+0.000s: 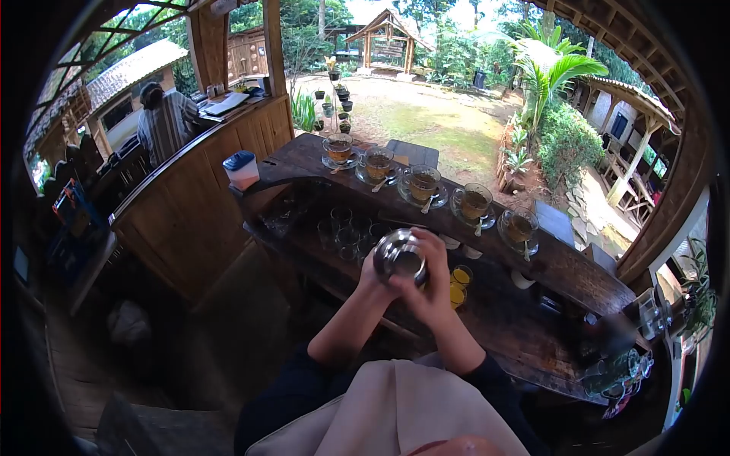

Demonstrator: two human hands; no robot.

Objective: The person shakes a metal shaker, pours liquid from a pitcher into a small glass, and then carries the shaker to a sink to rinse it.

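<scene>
A shiny round steel container [398, 249] is held up in front of me between both hands, its circular end facing the camera. My left hand [370, 280] is closed around its left and lower side. My right hand [432, 275] wraps its right side, with fingers over the top edge and the thumb near the bottom. Just right of my right hand, lower down on the dark wooden counter [502, 334], stand glasses of yellow liquid [458, 292]. Several clear glasses [342, 228] cluster to the left of the container.
Along the raised counter ledge sit several glass cups of brown drink [422, 184] on saucers with spoons. A blue-lidded tub [241, 169] stands at the ledge's left end. Glass jars [623, 368] are at the far right. A person in a striped shirt [169, 125] is behind the left wooden partition [182, 205].
</scene>
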